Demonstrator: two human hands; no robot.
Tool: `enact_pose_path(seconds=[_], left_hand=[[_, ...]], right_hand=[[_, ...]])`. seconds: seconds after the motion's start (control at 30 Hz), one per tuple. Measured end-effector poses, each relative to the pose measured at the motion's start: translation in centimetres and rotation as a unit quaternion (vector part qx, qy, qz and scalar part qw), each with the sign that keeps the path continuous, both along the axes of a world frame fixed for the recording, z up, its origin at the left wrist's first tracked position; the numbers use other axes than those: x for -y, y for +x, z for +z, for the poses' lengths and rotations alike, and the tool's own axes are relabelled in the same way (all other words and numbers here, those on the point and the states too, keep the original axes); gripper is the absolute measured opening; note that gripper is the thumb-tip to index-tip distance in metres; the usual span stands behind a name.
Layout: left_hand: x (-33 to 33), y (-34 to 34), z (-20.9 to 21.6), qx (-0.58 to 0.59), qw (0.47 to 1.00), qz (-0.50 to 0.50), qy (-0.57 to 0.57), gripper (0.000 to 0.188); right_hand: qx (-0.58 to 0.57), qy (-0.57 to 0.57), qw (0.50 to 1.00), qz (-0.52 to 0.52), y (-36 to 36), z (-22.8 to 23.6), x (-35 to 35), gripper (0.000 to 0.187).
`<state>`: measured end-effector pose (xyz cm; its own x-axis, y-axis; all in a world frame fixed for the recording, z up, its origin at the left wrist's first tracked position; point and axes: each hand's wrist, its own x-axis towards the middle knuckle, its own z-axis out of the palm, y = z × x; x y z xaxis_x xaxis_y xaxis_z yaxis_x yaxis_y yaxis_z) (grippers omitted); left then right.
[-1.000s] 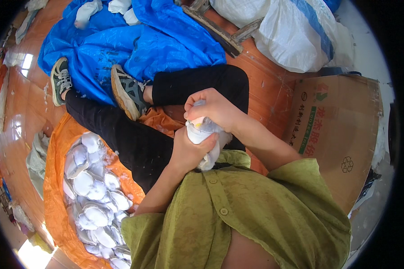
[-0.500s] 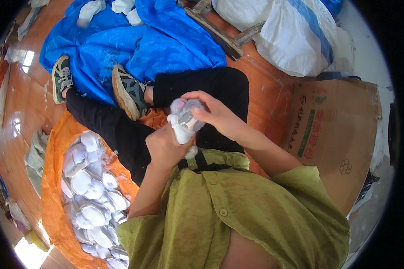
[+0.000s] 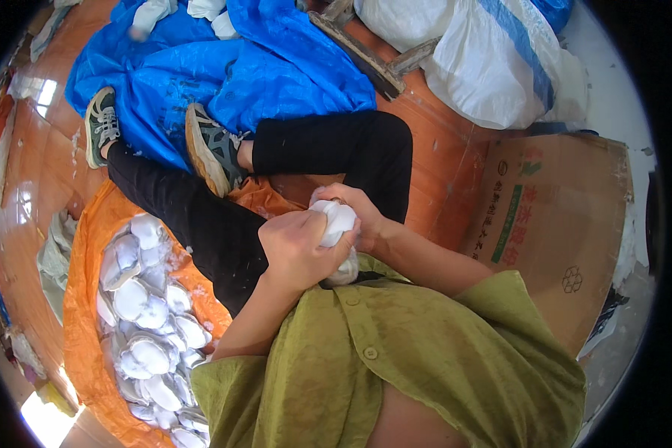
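My left hand (image 3: 295, 248) and my right hand (image 3: 367, 216) are both closed round one small plush piece (image 3: 338, 222) above my lap. Its smooth white side faces up between my fingers. Below my hands, close to my shirt, a fuzzy whitish-grey part of it shows. My fingers hide the rest of the piece. To the left of my legs lies an open orange sack (image 3: 84, 313), filled with many white, rounded padded pieces with grey edges (image 3: 151, 355). Bits of loose white fluff cling around them.
A blue plastic sheet (image 3: 164, 67) spreads beyond my feet, with white pieces (image 3: 154, 13) on its far part. A wooden stool (image 3: 362, 56) lies near large white sacks (image 3: 493, 67). On my right stands a cardboard box (image 3: 560, 231). The floor (image 3: 444, 164) is reddish-orange.
Both hands have come closer together and slightly lower, toward my body. The plush piece has turned from its grey furry side with a pink patch to its white side.
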<state>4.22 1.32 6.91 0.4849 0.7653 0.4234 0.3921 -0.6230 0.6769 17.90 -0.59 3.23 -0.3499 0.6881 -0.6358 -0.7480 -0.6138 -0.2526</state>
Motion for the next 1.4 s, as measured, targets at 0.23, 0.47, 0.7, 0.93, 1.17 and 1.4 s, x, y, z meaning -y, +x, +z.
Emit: enact_pose_path(seconds=[0.23,0.47,0.7,0.93,1.17,1.4], left_hand=[[-2.9,-4.4,2.7,-0.142,0.944,-0.103,-0.28,0.041],[-1.6,-2.1,1.5,-0.144,0.91,-0.21,-0.327,0.042],[1.0,-0.8,1.9,0.056,0.898,-0.157,-0.407,0.039],[2.7,1.3,0.6,0.095,0.959,-0.105,-0.245,0.04],[1.3,-1.0,-1.1,0.021,0.98,-0.14,-0.14,0.034],[-2.7,-4.3,-1.7,-0.041,0.974,-0.216,-0.053,0.019]], right_hand=[[0.481,0.299,0.815,0.121,2.8,1.2,-0.7,0.015],[0.536,0.356,0.754,0.134,3.2,3.6,-1.3,0.016],[0.425,0.265,0.863,0.067,3.7,3.9,-2.0,0.013],[0.131,0.201,0.97,0.045,4.3,-0.1,-2.6,0.012],[0.202,0.097,0.974,0.028,3.6,0.8,-2.7,0.009],[0.077,-0.02,0.996,-0.027,1.7,4.8,-2.4,0.013]])
